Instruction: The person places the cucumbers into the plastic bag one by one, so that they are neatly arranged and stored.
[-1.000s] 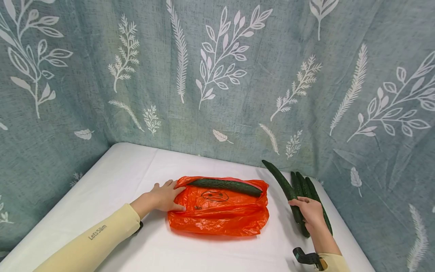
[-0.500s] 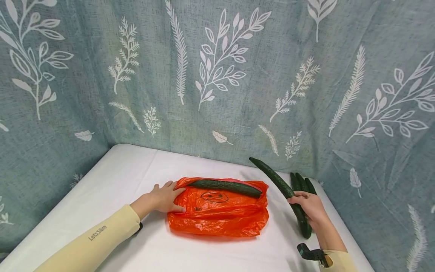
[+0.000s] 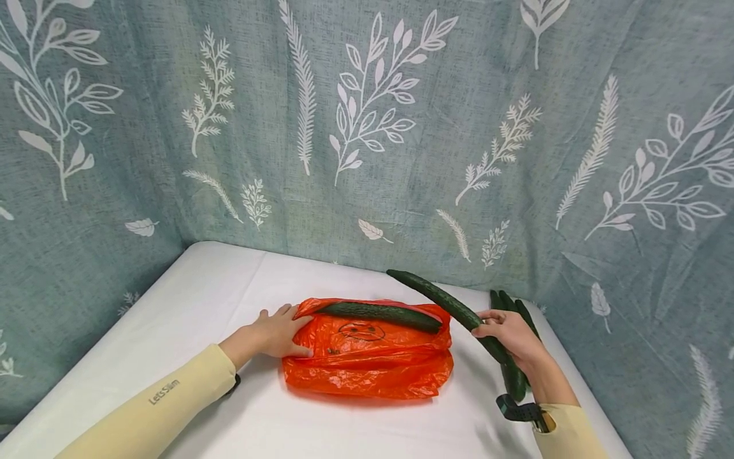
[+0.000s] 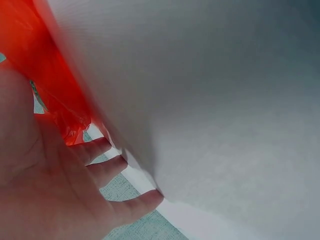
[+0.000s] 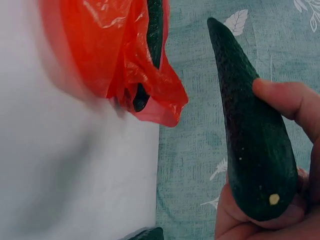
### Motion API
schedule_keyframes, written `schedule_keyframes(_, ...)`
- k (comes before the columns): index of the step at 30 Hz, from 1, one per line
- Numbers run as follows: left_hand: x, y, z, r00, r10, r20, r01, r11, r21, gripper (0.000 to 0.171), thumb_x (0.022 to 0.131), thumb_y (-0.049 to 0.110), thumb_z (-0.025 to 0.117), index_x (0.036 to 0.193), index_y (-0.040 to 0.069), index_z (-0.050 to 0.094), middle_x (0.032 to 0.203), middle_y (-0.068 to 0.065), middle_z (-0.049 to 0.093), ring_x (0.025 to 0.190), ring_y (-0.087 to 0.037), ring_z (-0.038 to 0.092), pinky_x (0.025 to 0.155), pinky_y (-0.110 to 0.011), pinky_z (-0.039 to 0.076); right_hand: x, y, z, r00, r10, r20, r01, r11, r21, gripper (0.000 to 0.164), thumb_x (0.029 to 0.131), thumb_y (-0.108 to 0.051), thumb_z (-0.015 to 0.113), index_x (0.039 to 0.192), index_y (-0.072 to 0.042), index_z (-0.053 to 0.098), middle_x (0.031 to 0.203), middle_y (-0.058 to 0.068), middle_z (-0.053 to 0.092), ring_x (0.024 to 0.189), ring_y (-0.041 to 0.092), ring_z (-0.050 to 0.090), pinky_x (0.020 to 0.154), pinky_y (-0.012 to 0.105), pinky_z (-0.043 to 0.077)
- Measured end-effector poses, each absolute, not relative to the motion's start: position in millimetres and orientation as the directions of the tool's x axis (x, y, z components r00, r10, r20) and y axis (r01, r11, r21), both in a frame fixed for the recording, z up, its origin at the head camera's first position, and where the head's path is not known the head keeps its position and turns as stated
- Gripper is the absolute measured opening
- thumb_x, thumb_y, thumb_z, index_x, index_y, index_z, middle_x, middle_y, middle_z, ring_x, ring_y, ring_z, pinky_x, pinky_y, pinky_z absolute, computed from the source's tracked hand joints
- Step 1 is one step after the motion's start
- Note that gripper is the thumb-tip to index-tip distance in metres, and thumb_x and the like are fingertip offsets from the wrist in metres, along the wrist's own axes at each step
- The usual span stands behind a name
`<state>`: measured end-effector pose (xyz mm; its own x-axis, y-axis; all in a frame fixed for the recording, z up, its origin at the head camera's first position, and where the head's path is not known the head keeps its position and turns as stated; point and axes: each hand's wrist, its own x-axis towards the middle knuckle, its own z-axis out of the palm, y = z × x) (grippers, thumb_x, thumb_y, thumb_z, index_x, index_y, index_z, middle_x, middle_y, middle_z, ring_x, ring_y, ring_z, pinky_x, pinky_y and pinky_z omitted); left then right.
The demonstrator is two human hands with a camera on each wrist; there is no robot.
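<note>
"Why grip there?"

"The right hand (image 3: 510, 336) pinches the held cucumber (image 3: 441, 298) toward its near end, probably leaving its tip free. The left hand (image 3: 275, 333), fingers spread, rests on the red plastic bag (image 3: 373, 382), likely steadying it; the bagged cucumber (image 3: 381, 313) shows at its mouth."

"Beyond?"

"Loose cucumbers (image 3: 507, 301) on the white-covered table (image 3: 355, 433), then a teal leaf-print curtain (image 3: 258, 127)."

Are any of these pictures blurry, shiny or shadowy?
Head view: bright, with glints on the orange-red bag and soft shadows on the white table; left wrist view: dim, darkest in the top right corner; right wrist view: the bag's left side blurs, while the held cucumber looks sharper.
</note>
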<state>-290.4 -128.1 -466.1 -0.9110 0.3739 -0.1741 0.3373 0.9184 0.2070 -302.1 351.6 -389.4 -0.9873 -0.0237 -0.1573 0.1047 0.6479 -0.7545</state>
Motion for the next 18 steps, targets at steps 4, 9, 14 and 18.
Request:
schedule_keyframes(4,-290,-128,-466,-0.91,0.373,-0.178,0.337,0.919,0.206,0.087,0.088,0.066,0.064,0.156,0.018,0.039,0.161,-0.021,0.031,0.15,-0.043,0.026,0.108,-0.076,0.025,-305,347,-389,-0.983,-0.072,-0.168,0.079,0.66,-0.747,0.061,0.084,-0.024,0.079,0.135,0.002,0.057,0.149,0.026,0.045,0.129,0.039,0.048,0.099,0.051,0.048)
schedule_keyframes(9,-290,-128,-465,-0.91,0.373,-0.18,0.335,0.918,0.212,0.087,0.087,0.065,0.065,0.156,0.018,0.039,0.161,-0.022,0.031,0.15,-0.043,0.026,0.109,-0.076,0.024,-307,339,-388,-0.978,-0.133,-0.163,0.034,0.664,-0.747,0.056,0.085,-0.02,0.077,0.133,0.002,0.059,0.134,0.022,0.059,0.117,0.034,0.055,0.093,0.043,0.049)
schedule_keyframes(14,-291,-129,-465,-0.911,0.371,-0.18,0.329,0.917,0.223,0.087,0.087,0.064,0.066,0.156,0.018,0.04,0.161,-0.022,0.031,0.15,-0.043,0.026,0.11,-0.076,0.024,-311,329,-388,-0.97,-0.199,-0.138,-0.022,0.642,-0.767,0.047,0.083,-0.015,0.078,0.126,-0.001,0.065,0.106,0.008,0.067,0.098,0.023,0.056,0.079,0.034,0.05)
schedule_keyframes(18,-290,-129,-464,-0.911,0.371,-0.182,0.327,0.916,0.231,0.087,0.087,0.064,0.067,0.155,0.017,0.041,0.161,-0.022,0.031,0.15,-0.043,0.026,0.11,-0.075,0.023,-315,321,-390,-0.955,-0.26,-0.141,-0.062,0.643,-0.763,0.044,0.081,-0.013,0.078,0.123,-0.003,0.067,0.102,0.008,0.064,0.099,0.024,0.052,0.082,0.036,0.048)
